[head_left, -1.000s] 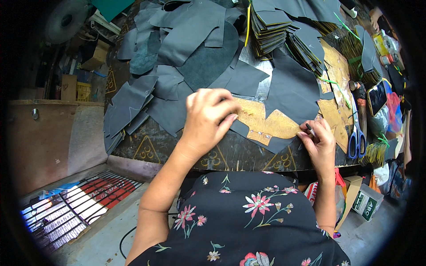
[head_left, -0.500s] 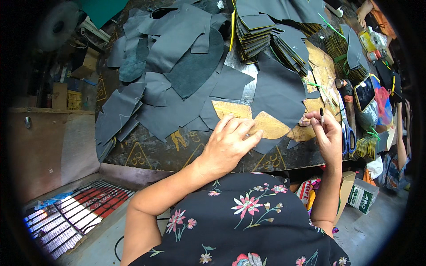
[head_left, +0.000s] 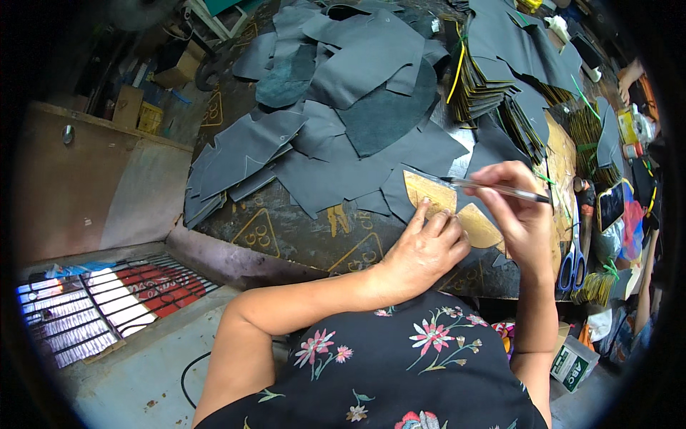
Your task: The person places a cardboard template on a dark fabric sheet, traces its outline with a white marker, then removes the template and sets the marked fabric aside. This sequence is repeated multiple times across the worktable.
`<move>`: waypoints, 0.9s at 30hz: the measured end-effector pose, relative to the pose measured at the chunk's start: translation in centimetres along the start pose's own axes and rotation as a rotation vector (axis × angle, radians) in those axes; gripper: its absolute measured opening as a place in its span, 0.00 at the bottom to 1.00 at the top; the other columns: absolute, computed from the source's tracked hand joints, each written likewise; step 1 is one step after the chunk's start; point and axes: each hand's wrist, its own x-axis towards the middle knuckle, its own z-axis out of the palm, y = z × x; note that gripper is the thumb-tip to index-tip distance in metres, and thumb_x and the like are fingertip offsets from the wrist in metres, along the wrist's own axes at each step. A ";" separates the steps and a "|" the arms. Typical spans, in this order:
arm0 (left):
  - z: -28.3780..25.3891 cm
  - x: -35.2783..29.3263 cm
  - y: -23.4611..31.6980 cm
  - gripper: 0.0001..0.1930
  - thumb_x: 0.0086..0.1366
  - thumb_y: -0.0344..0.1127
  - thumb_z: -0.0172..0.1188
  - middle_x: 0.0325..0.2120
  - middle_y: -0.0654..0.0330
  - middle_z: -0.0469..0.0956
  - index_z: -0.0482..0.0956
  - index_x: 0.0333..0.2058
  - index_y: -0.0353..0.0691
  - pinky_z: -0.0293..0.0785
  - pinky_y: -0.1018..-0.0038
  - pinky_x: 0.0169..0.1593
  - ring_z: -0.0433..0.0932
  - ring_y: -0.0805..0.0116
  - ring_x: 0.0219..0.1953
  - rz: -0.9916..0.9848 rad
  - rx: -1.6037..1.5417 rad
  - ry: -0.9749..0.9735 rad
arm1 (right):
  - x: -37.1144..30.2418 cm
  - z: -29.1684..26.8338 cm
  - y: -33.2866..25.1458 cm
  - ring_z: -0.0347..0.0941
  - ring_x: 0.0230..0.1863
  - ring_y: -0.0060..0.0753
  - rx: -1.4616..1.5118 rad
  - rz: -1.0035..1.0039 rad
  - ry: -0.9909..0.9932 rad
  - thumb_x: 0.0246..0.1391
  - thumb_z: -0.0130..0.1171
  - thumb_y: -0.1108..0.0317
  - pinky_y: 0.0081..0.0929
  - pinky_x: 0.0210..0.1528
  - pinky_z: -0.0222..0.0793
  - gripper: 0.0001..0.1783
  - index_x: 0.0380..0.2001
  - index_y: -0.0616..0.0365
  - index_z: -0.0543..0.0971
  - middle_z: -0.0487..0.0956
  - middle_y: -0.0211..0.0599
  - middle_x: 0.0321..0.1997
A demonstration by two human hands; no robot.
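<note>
My left hand (head_left: 427, 250) lies with its fingertips pressing a tan pattern piece (head_left: 423, 187) down on dark grey leather. A second tan pointed part (head_left: 479, 227) shows just right of those fingers; whether the two are joined under the hand, I cannot tell. Between thumb and fingers, my right hand (head_left: 525, 225) grips a slim pen (head_left: 506, 190) with a dark end. The pen slants leftward, its tip at the pattern's upper edge. Around both hands spread overlapping dark grey leather pieces (head_left: 371, 157).
Bundled stacks of cut pieces (head_left: 479, 93) stand at the back right. Along the right side lie blue-handled scissors (head_left: 572, 268), a hammer (head_left: 584, 204) and a phone (head_left: 611, 206). Another person's hand (head_left: 629, 77) shows at the far right. A barred opening (head_left: 107, 293) is at lower left.
My right hand has moved up and left, bringing the pen from upright to slanting at the pattern's edge. My left hand still presses the pattern. The whole view has shifted.
</note>
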 end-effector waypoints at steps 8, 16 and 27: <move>-0.3 0.4 0.1 0.18 0.60 0.38 0.60 0.51 0.49 0.75 0.82 0.49 0.44 0.64 0.39 0.68 0.73 0.48 0.57 0.013 0.047 0.019 | 3.2 3.1 -1.0 0.83 0.35 0.41 -0.364 -0.092 -0.301 0.58 0.67 0.76 0.30 0.41 0.79 0.07 0.37 0.65 0.78 0.82 0.43 0.34; -0.7 0.3 0.1 0.16 0.61 0.39 0.60 0.50 0.51 0.76 0.82 0.48 0.45 0.66 0.42 0.67 0.74 0.51 0.56 0.014 -0.004 -0.036 | 4.9 4.2 0.4 0.81 0.31 0.41 -0.403 -0.151 -0.166 0.59 0.67 0.76 0.32 0.37 0.77 0.07 0.36 0.65 0.78 0.81 0.44 0.31; -0.7 0.5 0.0 0.17 0.61 0.38 0.60 0.49 0.51 0.77 0.80 0.49 0.44 0.70 0.45 0.65 0.75 0.52 0.55 0.006 0.001 -0.023 | 4.1 2.9 0.8 0.81 0.32 0.38 -0.387 -0.145 -0.128 0.59 0.67 0.78 0.30 0.36 0.78 0.07 0.37 0.64 0.78 0.81 0.42 0.32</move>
